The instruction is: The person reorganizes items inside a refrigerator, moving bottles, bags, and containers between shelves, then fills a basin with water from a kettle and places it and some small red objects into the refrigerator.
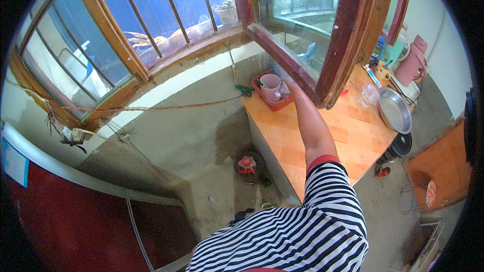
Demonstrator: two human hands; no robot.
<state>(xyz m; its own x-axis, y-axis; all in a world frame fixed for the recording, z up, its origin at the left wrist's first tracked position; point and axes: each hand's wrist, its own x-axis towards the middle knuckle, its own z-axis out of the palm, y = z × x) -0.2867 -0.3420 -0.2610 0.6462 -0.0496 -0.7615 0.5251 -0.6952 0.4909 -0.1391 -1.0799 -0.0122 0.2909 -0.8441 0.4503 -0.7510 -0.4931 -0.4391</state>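
My right arm stretches over the wood-patterned tabletop (321, 128) towards the wall. At its end, my right hand (292, 85) is beside the open casement sash (298, 68), at its lower rail. The fingers are too hidden to show whether they grip anything. Just left of that hand sits a red plastic basket (274, 104) on the table corner. It holds a pale pink cup (270, 85) and some small items that I cannot make out. My left hand is out of view.
Right of the sash are a metal basin (395, 109), clear plastic container (368, 95), yellow mug (382, 71) and pink thermos (412, 60). A rope (170, 106) spans the wall below the barred window (174, 11). A red-topped object (247, 164) stands on the floor.
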